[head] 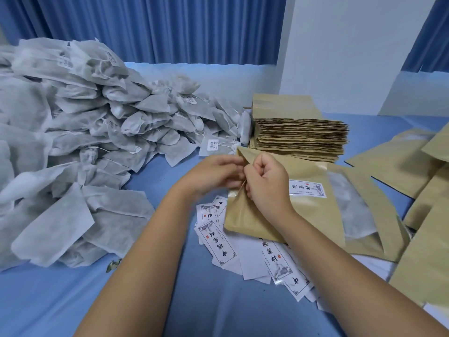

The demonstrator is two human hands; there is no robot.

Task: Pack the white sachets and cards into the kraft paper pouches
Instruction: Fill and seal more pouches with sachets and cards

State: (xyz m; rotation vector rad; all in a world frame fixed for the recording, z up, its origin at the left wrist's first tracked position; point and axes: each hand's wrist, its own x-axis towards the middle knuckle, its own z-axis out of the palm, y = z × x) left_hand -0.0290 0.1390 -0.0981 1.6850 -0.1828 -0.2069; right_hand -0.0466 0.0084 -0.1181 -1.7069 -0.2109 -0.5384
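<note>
Pouch (pixel 303 215) lies flat on the tabletop (pixel 48 300), mouth to the left, resting on the loose cards (pixel 218 244). Window shows 1 card (pixel 307 189) and 1 sachet (pixel 349 210) already inside. So the fill looks done. Step in hand is most likely closing the mouth, though 1 frame can't rule out a tug to open it.

Right hand (pixel 264 181): grip closed tight, fingers curled, pinching the mouth edge near its middle. Left hand (pixel 216 176): just beside it on the same edge, fingers bent onto the paper. It's blurred and the thumb is hidden, but it reads as a pinch.

To do it well:
- Line up both layers of the mouth before pressing. A skewed start probably leaves a gap.
- Start at 1 corner and run the pinch along to the other. Don't spot-press the middle only.
- Keep the sachet down at the window end, clear of the closure.
- Press the body flat first to get the air out.
- Watch the loose cards below. The pouch overlaps them, so 1 could get caught in the mouth or dragged off.

Supplies: sachet pile (pixel 73 132) to the left, pouch stack (pixel 301 137) just behind, more pouches (pixel 398 164) lying to the right.
</note>
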